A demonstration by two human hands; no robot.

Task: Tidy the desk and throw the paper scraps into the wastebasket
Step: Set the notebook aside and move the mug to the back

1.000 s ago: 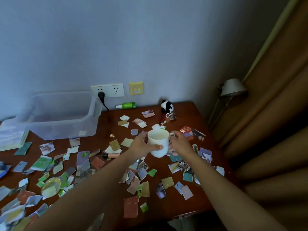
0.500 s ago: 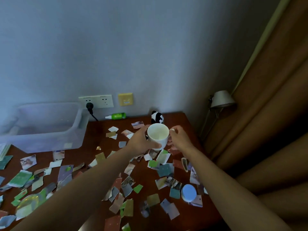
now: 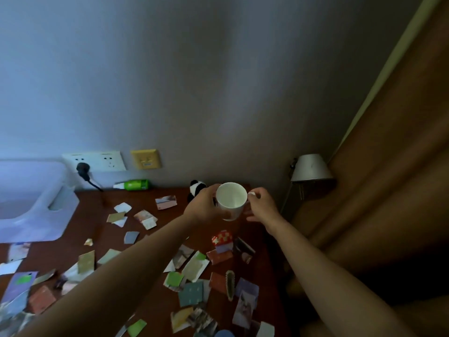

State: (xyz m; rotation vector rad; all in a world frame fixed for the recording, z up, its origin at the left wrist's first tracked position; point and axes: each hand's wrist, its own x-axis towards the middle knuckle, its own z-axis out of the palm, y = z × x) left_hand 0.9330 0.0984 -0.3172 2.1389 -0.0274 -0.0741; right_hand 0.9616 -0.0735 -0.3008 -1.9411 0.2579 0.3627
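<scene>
I hold a white mug (image 3: 230, 199) above the far right corner of the dark wooden desk (image 3: 97, 229). My left hand (image 3: 204, 206) grips the mug's side. My right hand (image 3: 261, 205) pinches its handle on the right. The mug looks empty and is tilted toward me. Several coloured paper scraps (image 3: 192, 266) lie scattered over the desk below and to the left. No wastebasket is in view.
A clear plastic bin (image 3: 36, 205) stands at the back left. A green bottle (image 3: 134, 184) lies by the wall under the sockets (image 3: 97, 161). A small panda toy (image 3: 196, 188) sits behind the mug. A lamp (image 3: 311, 169) and brown curtain (image 3: 388, 166) are on the right.
Both hands have carried the mug farther back and to the right, toward the desk's far corner. The view has tilted up, so less of the near desk shows.
</scene>
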